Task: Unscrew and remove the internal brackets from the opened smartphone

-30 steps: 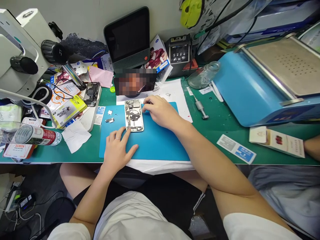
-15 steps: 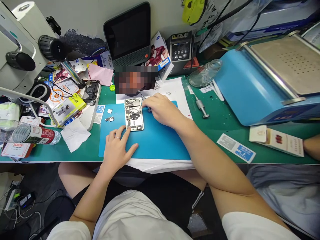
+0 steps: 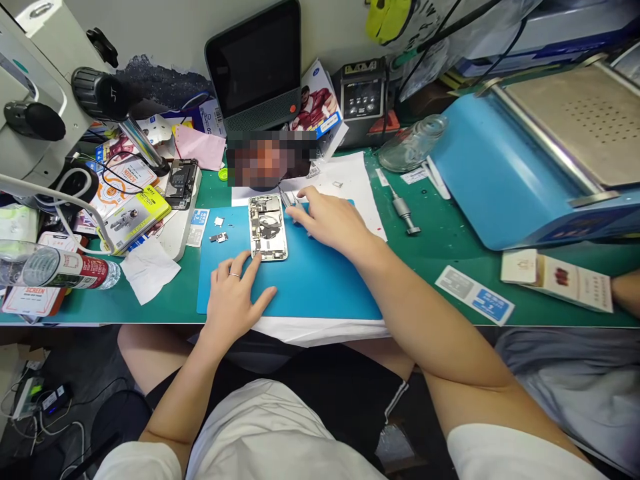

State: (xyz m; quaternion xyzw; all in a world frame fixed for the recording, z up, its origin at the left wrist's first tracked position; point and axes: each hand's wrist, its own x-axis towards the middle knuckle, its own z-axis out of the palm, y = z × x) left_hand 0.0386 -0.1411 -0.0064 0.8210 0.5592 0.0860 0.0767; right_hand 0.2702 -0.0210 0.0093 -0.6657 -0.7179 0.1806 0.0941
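Observation:
An opened smartphone (image 3: pixel 274 230), its inner parts exposed, lies upright to me on a blue mat (image 3: pixel 320 280). My left hand (image 3: pixel 237 297) rests flat on the mat with fingers spread, the index fingertip at the phone's lower left corner. To the phone's right, my right hand (image 3: pixel 327 217) hovers with thumb and index finger apart. Thin metal tools, perhaps tweezers (image 3: pixel 286 197), lie close to its fingertips, partly hidden by the hand. Small loose phone parts (image 3: pixel 219 237) sit on the mat left of the phone.
Boxes (image 3: pixel 135 213) and a microscope (image 3: pixel 100 93) crowd the left, with a water bottle (image 3: pixel 75 267). Behind are a screen device (image 3: pixel 255 60) and a glass jar (image 3: pixel 413 143). A screwdriver-like tool (image 3: pixel 401 208) and blue machine (image 3: pixel 490 173) are right. Another person's arm (image 3: pixel 625 295) shows at far right.
My right hand has shifted slightly right, away from the phone's edge, and its thumb and index finger have spread apart. My left hand stays put.

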